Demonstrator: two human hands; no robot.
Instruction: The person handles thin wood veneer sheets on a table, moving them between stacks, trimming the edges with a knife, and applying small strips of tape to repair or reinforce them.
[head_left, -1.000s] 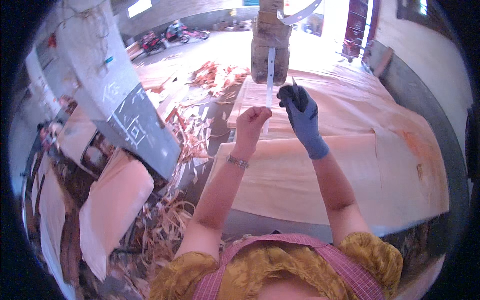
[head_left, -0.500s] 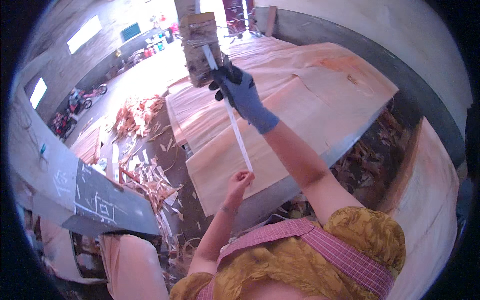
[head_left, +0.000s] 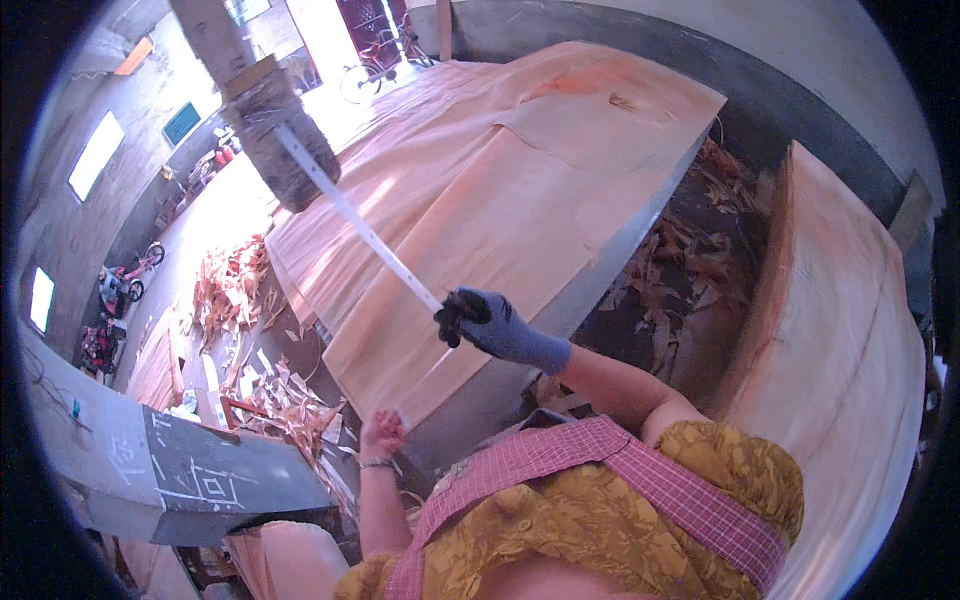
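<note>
Gloved right hand (head_left: 492, 322) of mine has slid down the white strip (head_left: 368, 238), away from the rough wooden block (head_left: 270, 160) it was beside half a second ago. Block now sits further up and left in my view; my bare left hand (head_left: 382, 435) has dropped lower and left.

Key relation: from my right fingers the strip runs forward and to the left, up to the block. Long axis a near-straight slant, upper left to lower right, crossing above the big pale sheet stack (head_left: 560, 170). Right hand is the nearer, on the strip itself; left is lower, well apart from the block, by the stack's near corner.

Fingers: right ones closed, no gap I can make out, strip caught in the dark fingertips. Left ones curled in but smeared by motion; a faint white trace leads down toward them, perhaps the strip's loose length, and I cannot tell whether they grip it.

Count: one strip; one block, under one post (head_left: 210, 35); two hands, one gloved, one bare. Sheet stacks, three: the big one ahead, one tall at my right (head_left: 840, 290), one partly showing at lower left (head_left: 290, 560). One grey pillar (head_left: 235, 470) with chalk lines. One bicycle (head_left: 365, 80) by the bright doorway. Loose veneer scraps on the floor both sides, too many to count.
</note>
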